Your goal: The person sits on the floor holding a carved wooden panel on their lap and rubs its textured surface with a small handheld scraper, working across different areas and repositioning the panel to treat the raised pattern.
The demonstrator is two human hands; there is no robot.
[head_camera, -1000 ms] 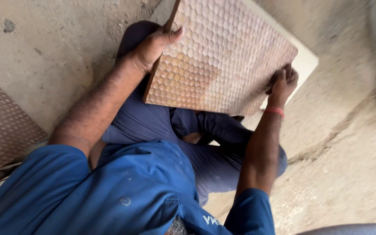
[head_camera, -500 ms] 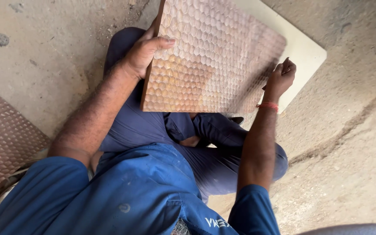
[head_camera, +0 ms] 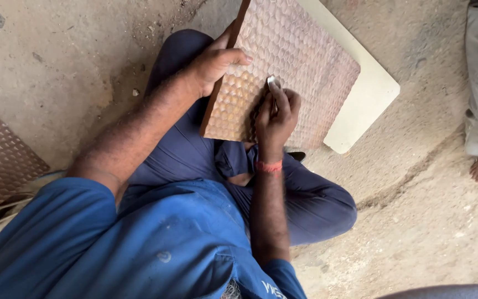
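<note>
Up on the lap, the right hand (head_camera: 275, 113) isn't gripping the far edge of the carved wooden panel (head_camera: 300, 66) anymore like half a second back; it's moved onto the dimpled face, fingers pinched shut around a small metal tool (head_camera: 272, 83) whose tip pokes out above the knuckles. Left hand (head_camera: 217, 61) hasn't budged, curled tight over the panel's left edge, thumb behind. Panel sits tilted right under both hands, resting on the blue-trousered legs. Beyond the right hand, a pale board (head_camera: 366, 94) lies under the panel on the concrete floor (head_camera: 67, 61).
</note>
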